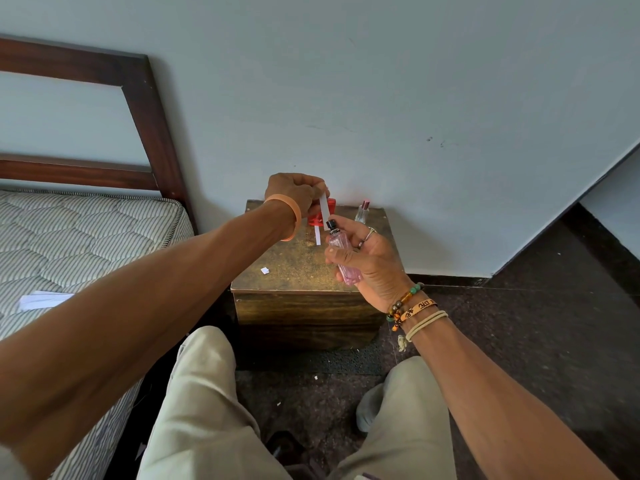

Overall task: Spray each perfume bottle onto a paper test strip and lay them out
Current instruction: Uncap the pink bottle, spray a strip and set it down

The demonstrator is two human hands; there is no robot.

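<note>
Head view, frame centre: left hand (298,197) pinches paper strip (325,208), which hangs upright. Right hand (375,263) grips pink perfume bottle (338,241), nozzle just beside strip. Hands near, not touching. Wooden box (294,271) below: second strip (318,236) flat; red bottle (313,220) and small clear bottle (362,213) at back. Mattress (86,237) at left.

Home bedroom: striped mattress (69,244), dark wooden headboard (145,133), small wooden bedside box (304,310) (against plain wall).
</note>
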